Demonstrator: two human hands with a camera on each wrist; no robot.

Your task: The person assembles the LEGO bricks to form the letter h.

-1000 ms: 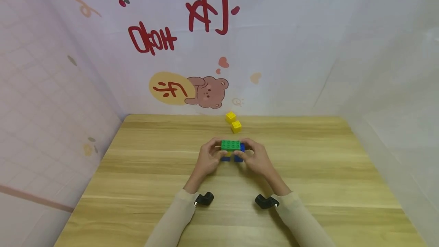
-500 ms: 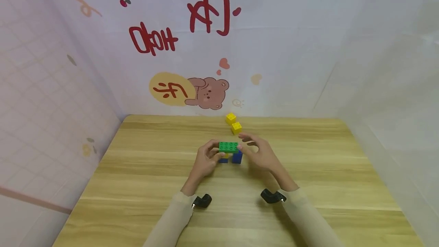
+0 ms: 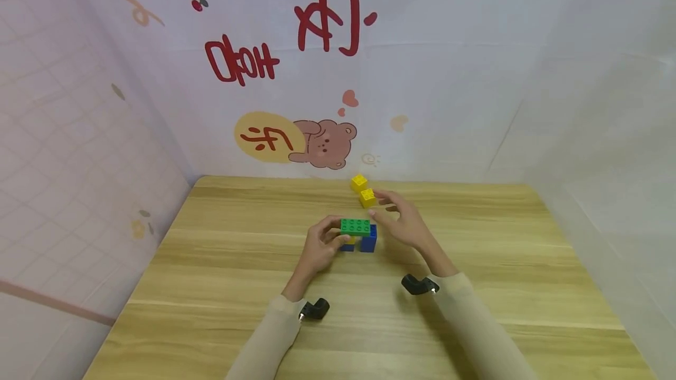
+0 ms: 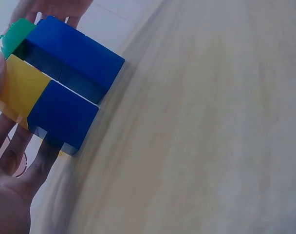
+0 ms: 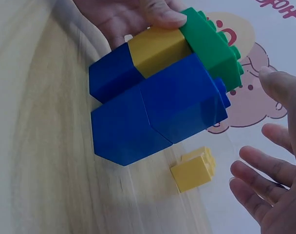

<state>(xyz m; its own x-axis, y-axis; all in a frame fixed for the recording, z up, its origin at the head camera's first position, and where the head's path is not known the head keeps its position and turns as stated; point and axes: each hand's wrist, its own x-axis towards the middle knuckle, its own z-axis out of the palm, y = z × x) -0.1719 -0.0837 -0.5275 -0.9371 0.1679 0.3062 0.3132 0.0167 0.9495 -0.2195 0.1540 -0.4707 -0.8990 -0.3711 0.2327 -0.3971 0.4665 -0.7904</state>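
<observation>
A toy building-brick structure stands at mid-table. A green eight-stud brick lies across its top. Under the green one, a yellow brick sits on a blue brick. Beside them rises a column of two blue bricks, with some studs showing past the green end. My left hand grips the yellow-and-blue side, thumb on the yellow brick and fingers behind. Off to the right, my right hand holds nothing, its fingers apart. Its fingertips are near the closer of two loose yellow bricks; contact cannot be told.
The second loose yellow brick lies by the table's back edge, against the printed wall sheet. Wood-grain tabletop extends around the structure. Black camera mounts stick out from both wrists.
My right hand has let go of the structure's blue side and moved away to the right, then forward toward the loose yellow bricks. The left hand keeps its grip in about the same spot.
</observation>
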